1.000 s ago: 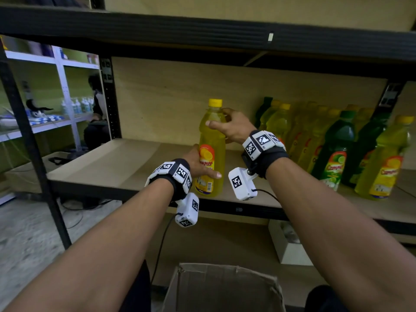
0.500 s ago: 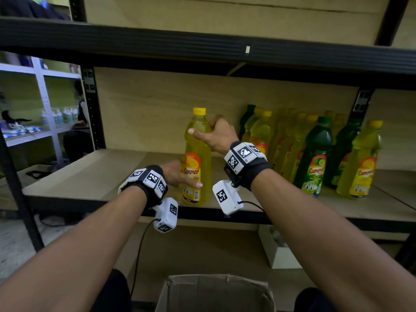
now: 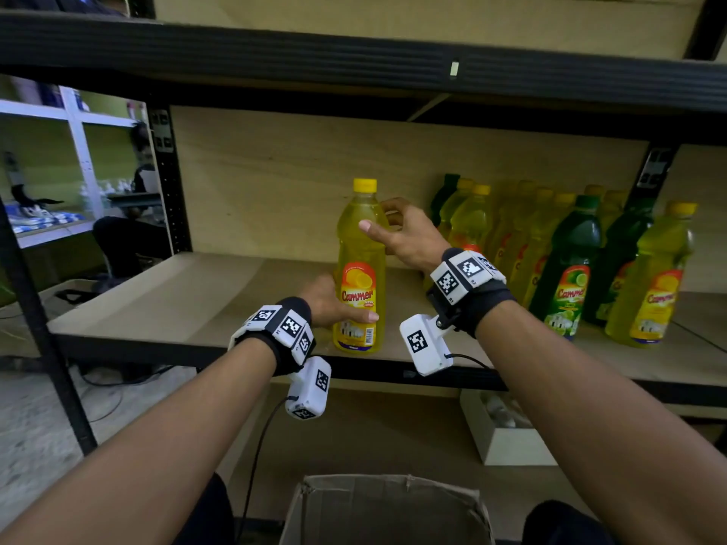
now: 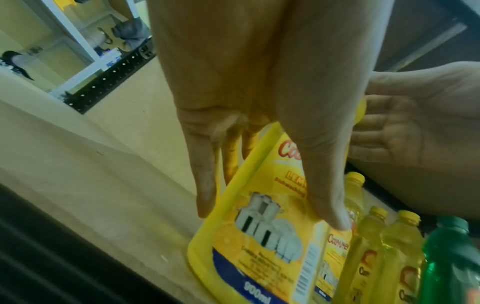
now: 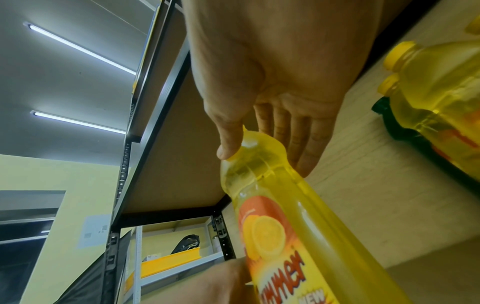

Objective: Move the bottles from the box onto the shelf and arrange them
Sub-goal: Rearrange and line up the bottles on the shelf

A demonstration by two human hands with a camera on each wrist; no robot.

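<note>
- Storeroom w/ black-framed racks; shelf [image 3: 196, 293] is a bare wood board, dim light.
- Bottle [image 3: 360, 269] stands upright near the shelf's front edge, left of the row [image 3: 550, 245], well apart from it.
- Left hand [image 3: 334, 304] wraps the bottle low at the label, thumb across the front, fingers behind. Right hand [image 3: 409, 238] curls round the shoulder below the yellow cap, thumb in front.
- Handling, my read: full of liquid, label says 900ml, so fairly heavy. Thin plastic wall, prob. flexes if squeezed. Smooth label = slippery. Tall and narrow, tips easily.
- Best hold: one hand low on the body, other at the shoulder/neck, as now. Slide it along the board rather than lift.
- Around: row of yellow and green bottles to the right, packed close. Box [image 3: 389, 509] on the floor below, flaps open, contents not visible.
- Obstacles: gap to the row looks free. Upper shelf beam leaves headroom over the cap. Main risk is bumping the row's nearest bottle, domino effect.
</note>
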